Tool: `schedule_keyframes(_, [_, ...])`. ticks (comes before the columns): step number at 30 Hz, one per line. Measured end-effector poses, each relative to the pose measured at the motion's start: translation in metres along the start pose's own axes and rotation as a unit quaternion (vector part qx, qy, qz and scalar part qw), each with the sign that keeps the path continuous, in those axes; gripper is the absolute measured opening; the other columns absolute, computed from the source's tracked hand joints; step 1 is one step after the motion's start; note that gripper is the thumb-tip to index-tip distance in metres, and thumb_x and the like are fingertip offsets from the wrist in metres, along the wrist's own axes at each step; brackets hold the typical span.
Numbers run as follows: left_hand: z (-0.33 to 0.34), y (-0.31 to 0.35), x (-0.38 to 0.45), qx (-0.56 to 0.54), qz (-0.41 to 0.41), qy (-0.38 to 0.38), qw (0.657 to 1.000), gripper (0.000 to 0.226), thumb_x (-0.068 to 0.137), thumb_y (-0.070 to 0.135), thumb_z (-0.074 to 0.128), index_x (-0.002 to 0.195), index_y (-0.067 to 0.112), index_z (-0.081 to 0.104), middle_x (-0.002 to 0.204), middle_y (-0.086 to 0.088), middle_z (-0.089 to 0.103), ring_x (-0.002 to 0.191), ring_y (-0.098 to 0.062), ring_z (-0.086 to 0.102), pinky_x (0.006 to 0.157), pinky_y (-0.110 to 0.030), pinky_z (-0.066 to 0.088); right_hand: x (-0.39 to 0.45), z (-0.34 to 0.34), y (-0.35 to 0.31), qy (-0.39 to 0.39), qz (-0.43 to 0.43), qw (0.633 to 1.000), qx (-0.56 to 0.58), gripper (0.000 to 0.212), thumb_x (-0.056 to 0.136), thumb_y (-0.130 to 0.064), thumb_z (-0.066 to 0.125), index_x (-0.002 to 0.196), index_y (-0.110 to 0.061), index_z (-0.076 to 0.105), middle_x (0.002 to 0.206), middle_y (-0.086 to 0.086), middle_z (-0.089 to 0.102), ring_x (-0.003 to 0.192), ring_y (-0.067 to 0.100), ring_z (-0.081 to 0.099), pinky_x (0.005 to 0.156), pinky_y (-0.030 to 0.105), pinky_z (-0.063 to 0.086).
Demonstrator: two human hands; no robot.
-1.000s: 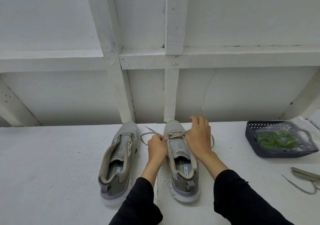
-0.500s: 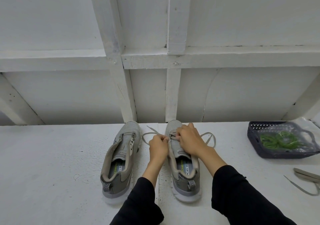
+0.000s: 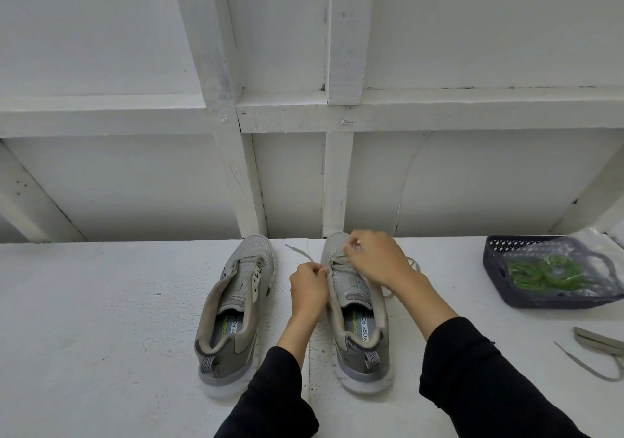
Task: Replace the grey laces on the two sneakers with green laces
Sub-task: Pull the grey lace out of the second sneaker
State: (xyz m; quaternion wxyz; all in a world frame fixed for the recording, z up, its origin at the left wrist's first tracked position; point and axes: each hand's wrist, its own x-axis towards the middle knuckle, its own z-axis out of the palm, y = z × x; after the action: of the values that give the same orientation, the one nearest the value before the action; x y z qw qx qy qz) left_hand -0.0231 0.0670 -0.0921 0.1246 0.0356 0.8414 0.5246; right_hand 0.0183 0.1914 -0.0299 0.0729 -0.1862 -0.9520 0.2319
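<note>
Two grey sneakers stand side by side on the white table, toes away from me. The left sneaker (image 3: 233,306) has no lace in its eyelets. The right sneaker (image 3: 358,312) still carries a grey lace (image 3: 341,261) near its toe. My left hand (image 3: 308,285) grips the left edge of that sneaker at the eyelets. My right hand (image 3: 378,257) pinches the grey lace over the toe. Loose lace ends trail to both sides of the shoe. Green laces (image 3: 537,274) lie in a plastic bag inside a dark basket (image 3: 496,279) at the right.
A removed grey lace (image 3: 597,346) lies on the table at the far right, below the basket. A white wall with wooden beams rises right behind the sneakers.
My right hand has lifted from the shoe's tongue toward the toe, drawing the grey lace up. My left hand has stayed on the shoe's left edge.
</note>
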Motion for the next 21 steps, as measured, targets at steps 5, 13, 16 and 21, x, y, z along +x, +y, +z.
schedule_keyframes(5, [0.0, 0.001, -0.001, -0.006, -0.005, -0.002, 1.0, 0.017, 0.095, 0.013, 0.056, 0.093, 0.008, 0.071, 0.091, -0.006, 0.067, 0.085, -0.016, 0.059, 0.073, -0.021, 0.039, -0.007, 0.015, 0.008, -0.062, -0.008, 0.995, -0.08, 0.021, 0.092, -0.035, 0.056, 0.081, -0.02, 0.066, 0.091, 0.003, 0.063, 0.09, 0.024, 0.058, 0.07, 0.03, 0.036])
schedule_keyframes(13, [0.002, 0.001, -0.001, 0.004, 0.0, 0.004, 1.0, 0.019, 0.096, 0.014, 0.055, 0.097, 0.006, 0.072, 0.099, -0.008, 0.069, 0.084, -0.014, 0.057, 0.074, -0.02, 0.039, -0.003, -0.003, 0.012, 0.04, 0.142, 0.824, 0.547, 0.033, 0.103, -0.019, 0.036, 0.072, -0.014, 0.043, 0.056, 0.0, 0.044, 0.046, 0.014, 0.042, 0.048, 0.024, 0.038])
schedule_keyframes(16, [0.002, 0.0, -0.001, 0.001, -0.001, 0.003, 1.0, 0.019, 0.096, 0.015, 0.055, 0.097, 0.006, 0.072, 0.1, -0.008, 0.069, 0.085, -0.014, 0.057, 0.074, -0.02, 0.04, -0.002, -0.004, 0.014, 0.087, 0.101, 0.934, 0.33, 0.026, 0.098, -0.031, 0.048, 0.078, -0.017, 0.055, 0.059, -0.009, 0.044, 0.054, 0.009, 0.04, 0.054, 0.025, 0.032])
schedule_keyframes(21, [0.003, 0.001, -0.001, 0.002, -0.005, 0.005, 1.0, 0.017, 0.096, 0.016, 0.056, 0.096, 0.008, 0.071, 0.098, -0.008, 0.069, 0.082, -0.014, 0.058, 0.072, -0.022, 0.04, -0.01, 0.012, 0.012, -0.043, 0.026, 0.998, -0.028, 0.023, 0.085, -0.049, 0.063, 0.082, -0.028, 0.071, 0.088, -0.008, 0.063, 0.087, 0.017, 0.059, 0.067, 0.027, 0.038])
